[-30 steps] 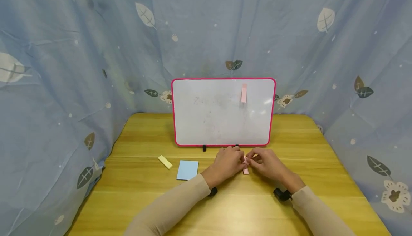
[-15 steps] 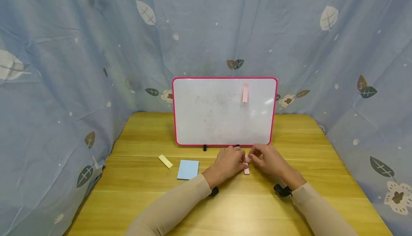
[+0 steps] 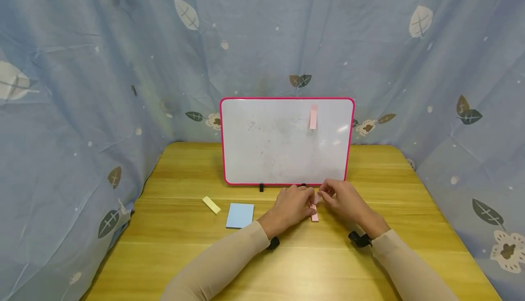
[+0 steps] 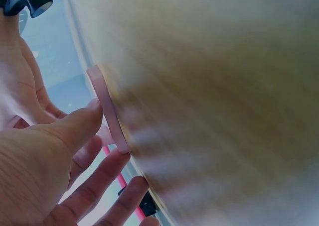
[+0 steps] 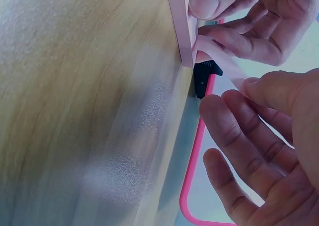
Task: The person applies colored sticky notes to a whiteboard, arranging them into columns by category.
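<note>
My left hand (image 3: 288,207) holds a narrow pink sticky-note pad (image 3: 315,217) down on the table in front of the whiteboard. In the left wrist view its thumb presses on the pad (image 4: 109,111), and a finger touches the pad's far end. My right hand (image 3: 347,203), just right of it, pinches the free end of a thin pink sticky strip (image 5: 219,56) between thumb and fingers. The strip curves up from the pad, its other end still joined there, as the right wrist view shows.
A whiteboard (image 3: 283,150) with a pink frame stands behind the hands on small black feet (image 3: 261,187). One pink strip (image 3: 313,117) sticks to its upper right. A yellow pad (image 3: 211,204) and a square blue pad (image 3: 239,215) lie on the left of the wooden table (image 3: 184,251).
My right hand has moved slightly up and away from the pad, lifting the pink strip so that more of it shows. The left hand stays on the pad. The head view shifts a little.
</note>
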`<state>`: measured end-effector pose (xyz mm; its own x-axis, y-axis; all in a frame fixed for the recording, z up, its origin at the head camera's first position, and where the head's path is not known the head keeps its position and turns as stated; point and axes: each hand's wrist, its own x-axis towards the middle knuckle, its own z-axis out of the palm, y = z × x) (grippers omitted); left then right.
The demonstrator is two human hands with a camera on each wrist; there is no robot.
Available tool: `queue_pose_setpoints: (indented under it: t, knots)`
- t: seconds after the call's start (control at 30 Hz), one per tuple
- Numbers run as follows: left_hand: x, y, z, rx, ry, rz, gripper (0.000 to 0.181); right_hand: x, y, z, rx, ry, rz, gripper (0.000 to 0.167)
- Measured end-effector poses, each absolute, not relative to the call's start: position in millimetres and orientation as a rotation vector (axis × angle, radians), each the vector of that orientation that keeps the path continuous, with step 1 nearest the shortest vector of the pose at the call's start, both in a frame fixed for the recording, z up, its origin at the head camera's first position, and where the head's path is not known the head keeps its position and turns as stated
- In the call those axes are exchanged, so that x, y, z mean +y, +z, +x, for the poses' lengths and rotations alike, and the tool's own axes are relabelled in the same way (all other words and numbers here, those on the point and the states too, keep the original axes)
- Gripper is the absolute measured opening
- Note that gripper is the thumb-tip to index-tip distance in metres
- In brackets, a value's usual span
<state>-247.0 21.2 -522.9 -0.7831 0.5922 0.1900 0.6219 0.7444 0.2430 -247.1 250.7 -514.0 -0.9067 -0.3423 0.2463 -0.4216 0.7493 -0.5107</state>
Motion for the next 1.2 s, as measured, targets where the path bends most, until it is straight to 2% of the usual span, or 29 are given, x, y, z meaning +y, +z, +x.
queue_pose_setpoints:
  t: [0.63,1.2]
  knots:
    - [23.0,-522.7,-246.2,-2.846,-0.416,-0.992,0.015,253.4,-513.2,-251.6,-2.773,0.879,0.561,0.007]
    - [25.3,-524.1,-245.5,-2.864,-0.435,-0.969,0.016,254.2,-514.9,-254.8,-2.738,0.907,0.517,0.007]
